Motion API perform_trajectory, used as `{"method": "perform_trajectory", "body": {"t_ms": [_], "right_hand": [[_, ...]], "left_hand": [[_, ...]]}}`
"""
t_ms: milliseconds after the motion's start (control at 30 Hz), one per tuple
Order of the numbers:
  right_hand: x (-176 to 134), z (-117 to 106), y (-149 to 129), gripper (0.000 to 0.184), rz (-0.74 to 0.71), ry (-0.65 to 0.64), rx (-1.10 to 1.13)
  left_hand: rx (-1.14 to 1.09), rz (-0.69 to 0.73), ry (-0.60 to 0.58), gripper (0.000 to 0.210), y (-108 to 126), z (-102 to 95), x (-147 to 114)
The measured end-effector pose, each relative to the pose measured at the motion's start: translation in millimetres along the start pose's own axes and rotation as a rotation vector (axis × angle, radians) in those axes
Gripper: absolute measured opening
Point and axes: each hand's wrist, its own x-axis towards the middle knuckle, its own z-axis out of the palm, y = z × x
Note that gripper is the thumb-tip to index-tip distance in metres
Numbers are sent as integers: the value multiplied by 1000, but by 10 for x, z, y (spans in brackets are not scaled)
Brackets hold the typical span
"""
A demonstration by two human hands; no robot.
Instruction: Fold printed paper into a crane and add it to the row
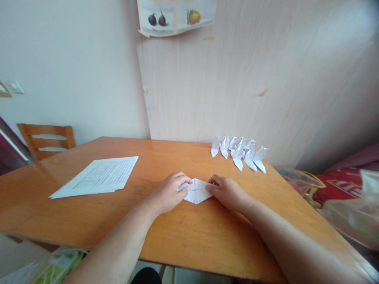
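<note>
A small folded piece of white paper (196, 193) lies between my hands over the middle of the table. It is diamond-like in outline, with creases crossing near its centre. My left hand (173, 192) pinches its left corner between thumb and fingers. At the opposite corner, my right hand (227, 192) grips the paper the same way, fingers curled. The paper's two side tips are partly covered by my fingers. Farther back on the right stand several folded paper birds (238, 152), made of white printed paper.
A stack of printed paper sheets (100, 175) lies on the left of the wooden table (189, 236). A wooden chair (49, 136) stands beyond the left edge. Bags (340, 187) sit past the right edge, and a wall backs the table.
</note>
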Motion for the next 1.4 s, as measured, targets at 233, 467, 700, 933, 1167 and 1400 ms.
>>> {"method": "perform_trajectory", "body": {"t_ms": [233,467,700,933,1167,1400], "right_hand": [[-51,-69,-48,21,-250,143,-87],[-111,-79,-165,34,-477,-58,-35],[-108,-68,-171,27,-461,-83,-11],[-101,-8,-121,17,-406,-17,-28],[-66,40,-161,12,-384,17,-120],[-70,47,-235,18,-393,21,-253]], "left_hand": [[75,49,-96,30,41,59,-13],[72,68,-119,29,94,13,-4],[137,20,-138,35,140,3,-26],[222,41,-114,21,139,27,3],[269,67,-124,13,142,21,16],[334,108,-118,16,112,37,29]]}}
